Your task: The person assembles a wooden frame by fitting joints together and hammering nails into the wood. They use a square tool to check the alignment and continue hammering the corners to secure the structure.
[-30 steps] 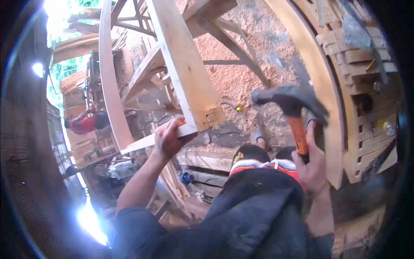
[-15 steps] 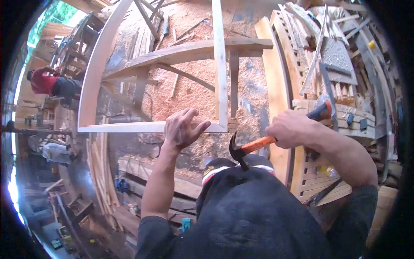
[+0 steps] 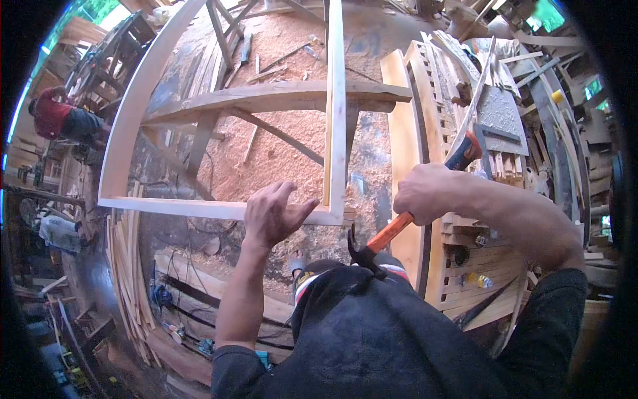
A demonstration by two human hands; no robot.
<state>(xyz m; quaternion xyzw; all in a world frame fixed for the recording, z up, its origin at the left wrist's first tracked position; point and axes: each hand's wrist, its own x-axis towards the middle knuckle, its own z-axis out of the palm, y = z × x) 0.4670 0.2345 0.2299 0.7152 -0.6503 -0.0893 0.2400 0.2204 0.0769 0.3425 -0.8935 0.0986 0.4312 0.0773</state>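
A large pale wooden frame (image 3: 166, 207) spreads across the upper left, resting over a rough wooden beam (image 3: 272, 98). My left hand (image 3: 268, 216) grips its near bar close to the right corner, thumb and fingers over the bar. In my right hand (image 3: 428, 193), to the right of that corner, is a claw hammer (image 3: 391, 231) with an orange and dark handle. The fingers are wrapped round the middle of the handle. The dark hammer head hangs low, just in front of my dark shirt, apart from the frame.
Sawdust and shavings (image 3: 266, 146) cover the ground beneath. Long planks (image 3: 405, 139) and stacked slatted wood (image 3: 478, 286) stand at right. Thin strips (image 3: 126, 266) lie at left, near another person in a red top (image 3: 53, 113). A plastic bottle (image 3: 477, 280) lies on the slats.
My right hand has tilted the hammer more steeply, its head lower and its butt end higher. The view has shifted, so the frame appears further left and lower. My left hand stays on the bar.
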